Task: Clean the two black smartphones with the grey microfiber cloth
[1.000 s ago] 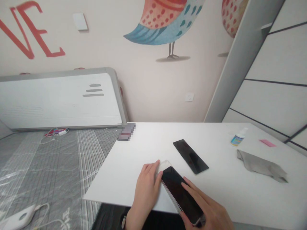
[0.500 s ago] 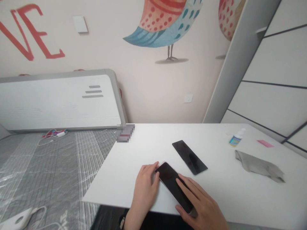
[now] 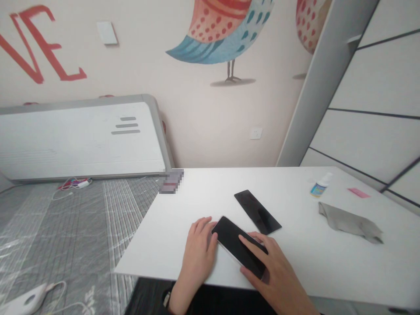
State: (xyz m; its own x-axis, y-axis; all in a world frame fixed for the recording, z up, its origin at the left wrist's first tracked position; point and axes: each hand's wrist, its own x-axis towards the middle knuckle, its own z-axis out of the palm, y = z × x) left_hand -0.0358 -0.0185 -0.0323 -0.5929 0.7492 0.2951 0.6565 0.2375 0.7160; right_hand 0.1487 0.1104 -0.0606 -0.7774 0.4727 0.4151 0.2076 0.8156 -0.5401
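So, in the head view, a phone [image 3: 229, 234] lies screen up and slanted on a white table [image 3: 154, 249], its silver edge showing along the lower left side, right between the two hands. Nothing can be seen lying on its dark screen, though glare or a thin film might not show at this distance. The left hand [image 3: 198, 253] sits at the phone's upper left edge, its fingers [image 3: 210, 229] extended and unclenched, their tips touching that edge. The right hand [image 3: 275, 273] covers the phone's lower end, with its fingers [image 3: 252, 240] spread across the screen and pressing lightly on it. Its thumb is partly hidden, so I cannot tell whether that hand is pinching the phone or only resting there. Just beyond the fingers and apart from the phone lies a black slab [image 3: 257, 212], flat on the table, either a screen cover or a second phone. Farther right are a small spray bottle [image 3: 318, 188], a grey cloth [image 3: 349, 223] and a pink slip [image 3: 358, 193]. Left of the table, bedding [image 3: 72, 236] stretches away with a white charger [image 3: 29, 301] on it.
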